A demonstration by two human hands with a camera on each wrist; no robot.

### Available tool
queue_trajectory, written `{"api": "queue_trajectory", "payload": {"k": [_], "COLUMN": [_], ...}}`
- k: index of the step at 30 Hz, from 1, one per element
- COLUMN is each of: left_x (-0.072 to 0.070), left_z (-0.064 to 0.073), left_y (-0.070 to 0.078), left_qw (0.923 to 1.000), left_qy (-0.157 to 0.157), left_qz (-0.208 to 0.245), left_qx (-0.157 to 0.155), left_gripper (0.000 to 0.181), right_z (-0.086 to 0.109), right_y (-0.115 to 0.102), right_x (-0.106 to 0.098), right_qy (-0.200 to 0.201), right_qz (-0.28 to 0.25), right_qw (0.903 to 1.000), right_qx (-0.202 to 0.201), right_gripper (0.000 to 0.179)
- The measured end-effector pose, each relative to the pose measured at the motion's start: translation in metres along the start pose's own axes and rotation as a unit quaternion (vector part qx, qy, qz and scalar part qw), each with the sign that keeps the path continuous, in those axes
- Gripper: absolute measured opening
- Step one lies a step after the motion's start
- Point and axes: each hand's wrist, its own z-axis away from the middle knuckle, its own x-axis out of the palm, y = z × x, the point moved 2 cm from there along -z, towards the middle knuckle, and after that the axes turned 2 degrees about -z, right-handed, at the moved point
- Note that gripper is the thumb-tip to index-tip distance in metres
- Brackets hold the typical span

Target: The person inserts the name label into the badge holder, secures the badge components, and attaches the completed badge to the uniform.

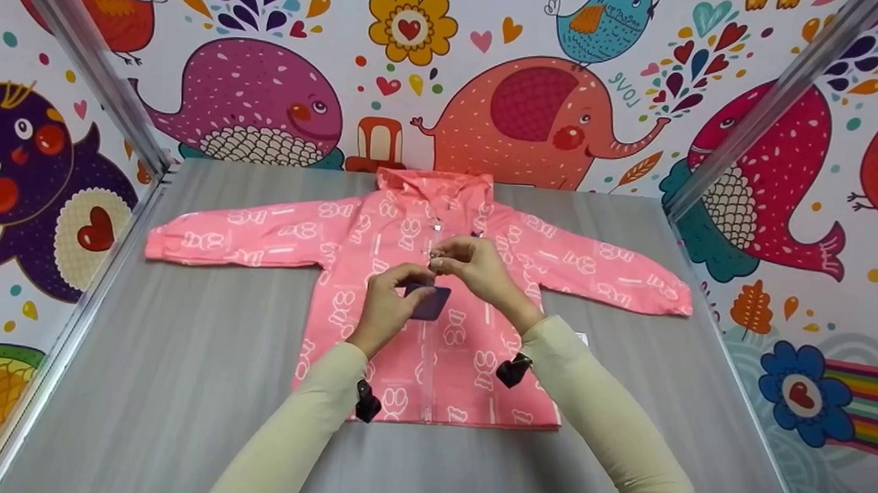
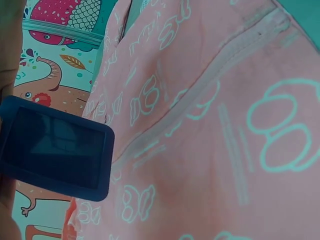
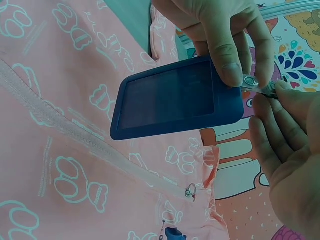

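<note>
A pink jacket with white cartoon outlines lies spread flat, hood at the far end, sleeves out to both sides. Above its front, my left hand pinches a dark blue badge holder by its top edge. A short clear strap with a metal snap comes off that edge. My right hand pinches the strap's end between thumb and fingers, where a small metal clip is partly hidden. Below, the jacket's zip runs up to a metal pull.
The jacket lies on a grey wood-grain table. Behind stands a wall printed with cartoon animals, and metal posts rise at the table's back corners. A small dark blue thing sits on the jacket's chest.
</note>
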Motion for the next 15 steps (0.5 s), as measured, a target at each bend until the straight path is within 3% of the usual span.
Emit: {"api": "queue_trajectory", "payload": {"k": [7,15], "left_x": [0.006,0.011], "left_z": [-0.003,-0.004], "left_y": [0.002,0.002], "left_qw": [0.9994,0.9978], "left_qy": [-0.011,-0.020], "left_qz": [-0.030,-0.063], "left_qx": [-0.016,-0.009], "left_gripper": [0.016,0.018], "right_z": [-0.002,-0.002], "right_y": [0.001,-0.003], "right_x": [0.001,0.003], "right_qy": [0.015,0.033], "right_qz": [-0.006,-0.001], "right_qw": [0.9999,0.9995], "right_qx": [0.000,0.005], "right_gripper": [0.015,0.017]}}
